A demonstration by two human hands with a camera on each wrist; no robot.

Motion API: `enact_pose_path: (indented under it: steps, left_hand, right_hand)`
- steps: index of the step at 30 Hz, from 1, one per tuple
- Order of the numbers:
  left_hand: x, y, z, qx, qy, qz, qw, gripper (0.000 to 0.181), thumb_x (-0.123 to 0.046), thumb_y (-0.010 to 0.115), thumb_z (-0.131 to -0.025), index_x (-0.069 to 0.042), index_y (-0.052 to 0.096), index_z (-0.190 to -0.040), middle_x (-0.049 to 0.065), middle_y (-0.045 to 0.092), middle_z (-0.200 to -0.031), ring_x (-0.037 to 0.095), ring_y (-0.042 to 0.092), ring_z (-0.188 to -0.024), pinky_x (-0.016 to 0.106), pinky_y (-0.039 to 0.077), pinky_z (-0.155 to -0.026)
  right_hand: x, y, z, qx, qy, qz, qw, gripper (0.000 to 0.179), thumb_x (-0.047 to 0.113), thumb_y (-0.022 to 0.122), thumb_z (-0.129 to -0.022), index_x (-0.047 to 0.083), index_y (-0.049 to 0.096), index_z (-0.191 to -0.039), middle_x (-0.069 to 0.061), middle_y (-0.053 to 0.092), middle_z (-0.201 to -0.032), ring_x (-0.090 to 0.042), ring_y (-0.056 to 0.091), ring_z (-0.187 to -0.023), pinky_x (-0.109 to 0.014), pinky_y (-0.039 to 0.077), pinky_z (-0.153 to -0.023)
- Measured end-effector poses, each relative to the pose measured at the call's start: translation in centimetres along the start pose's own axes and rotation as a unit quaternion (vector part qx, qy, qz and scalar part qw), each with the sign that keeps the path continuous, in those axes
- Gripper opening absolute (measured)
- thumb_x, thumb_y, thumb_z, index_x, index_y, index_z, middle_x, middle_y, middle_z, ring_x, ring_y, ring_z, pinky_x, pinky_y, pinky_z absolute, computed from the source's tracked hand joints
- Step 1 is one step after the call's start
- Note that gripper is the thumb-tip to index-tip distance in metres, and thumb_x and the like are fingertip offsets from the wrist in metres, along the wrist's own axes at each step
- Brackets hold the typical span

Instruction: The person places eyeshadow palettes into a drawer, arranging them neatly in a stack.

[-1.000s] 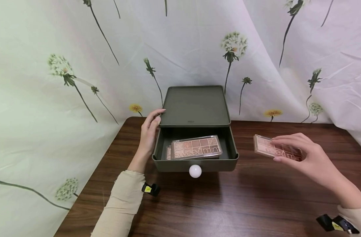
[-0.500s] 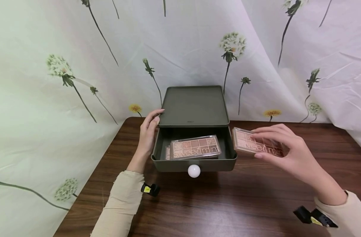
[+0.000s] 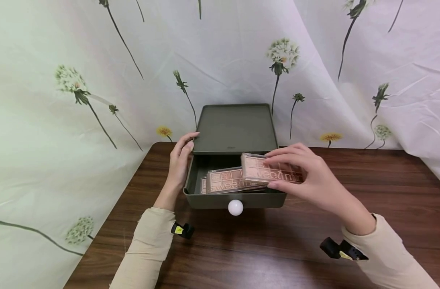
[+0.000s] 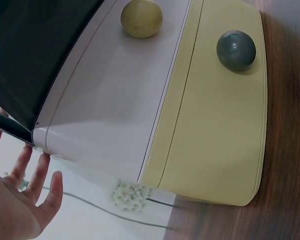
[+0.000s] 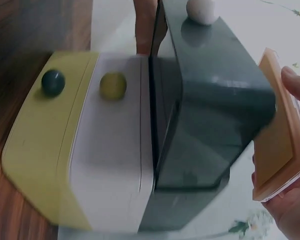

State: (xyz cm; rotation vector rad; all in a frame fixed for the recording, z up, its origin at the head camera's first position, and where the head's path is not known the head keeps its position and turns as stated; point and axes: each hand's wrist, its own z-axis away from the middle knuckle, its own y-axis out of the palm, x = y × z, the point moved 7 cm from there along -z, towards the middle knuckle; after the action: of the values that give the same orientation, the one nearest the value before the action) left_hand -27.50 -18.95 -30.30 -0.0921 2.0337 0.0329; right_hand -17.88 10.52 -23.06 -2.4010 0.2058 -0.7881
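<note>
My right hand [image 3: 315, 178] grips an eyeshadow palette [image 3: 252, 170] with a clear lid between thumb and fingers. It hovers above the right part of the pulled-out dark green drawer [image 3: 205, 201], overlapping a similar palette [image 3: 223, 180] lying inside. The edge of another palette [image 3: 203, 186] peeks out at the left beneath that one. In the right wrist view, the held palette [image 5: 275, 145] shows its plain underside beside the drawer. With relaxed fingers, my left hand [image 3: 178, 162] touches the left side of the drawer cabinet [image 3: 236, 128]; the left wrist view shows its fingers [image 4: 39, 172] spread.
A white round knob [image 3: 235, 207] sticks out of the open drawer's front. Below it are a shut lilac drawer [image 4: 100, 115] and a shut yellow drawer [image 4: 215, 130]. The cabinet stands on a dark wooden table [image 3: 278, 257], before a dandelion-print cloth [image 3: 227, 48].
My right hand has carried the eyeshadow palette leftward, from the right of the cabinet to over the open drawer. My left hand stays at the cabinet's side.
</note>
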Motion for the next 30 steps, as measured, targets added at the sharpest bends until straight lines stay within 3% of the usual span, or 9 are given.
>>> enact_pose_path:
  steps: [7, 16, 30]
  left_hand:
    - [-0.1, 0.1, 0.0, -0.005, 0.005, 0.001, 1.0000, 0.039, -0.018, 0.045, -0.100, 0.002, 0.059, -0.131, 0.007, 0.054, -0.134, 0.013, 0.050, -0.108, 0.025, 0.040, -0.083]
    - [-0.1, 0.0, -0.1, -0.007, 0.004, 0.002, 1.0000, 0.039, -0.017, 0.045, -0.100, 0.003, 0.059, -0.130, 0.006, 0.056, -0.130, 0.012, 0.052, -0.101, 0.024, 0.041, -0.081]
    - [0.0, -0.1, -0.1, -0.003, 0.001, 0.000, 1.0000, 0.039, -0.018, 0.044, -0.101, 0.002, 0.058, -0.131, 0.006, 0.055, -0.132, 0.014, 0.051, -0.106, 0.025, 0.040, -0.083]
  right_hand:
    - [0.7, 2.6, -1.8, 0.032, -0.004, -0.004, 0.9995, 0.044, 0.015, 0.087, -0.075, 0.018, 0.073, -0.117, 0.005, 0.065, -0.122, -0.013, 0.050, -0.103, -0.028, 0.038, -0.077]
    - [0.6, 4.9, -3.4, 0.101, 0.046, 0.015, 0.9937, 0.039, 0.032, 0.083, -0.081, 0.024, 0.072, -0.117, 0.016, 0.064, -0.116, -0.011, 0.046, -0.099, -0.033, 0.040, -0.080]
    - [0.4, 7.1, -4.7, 0.165, 0.048, 0.076, 0.9821, 0.037, 0.035, 0.082, -0.082, 0.023, 0.072, -0.116, 0.016, 0.066, -0.111, -0.010, 0.048, -0.103, -0.032, 0.045, -0.082]
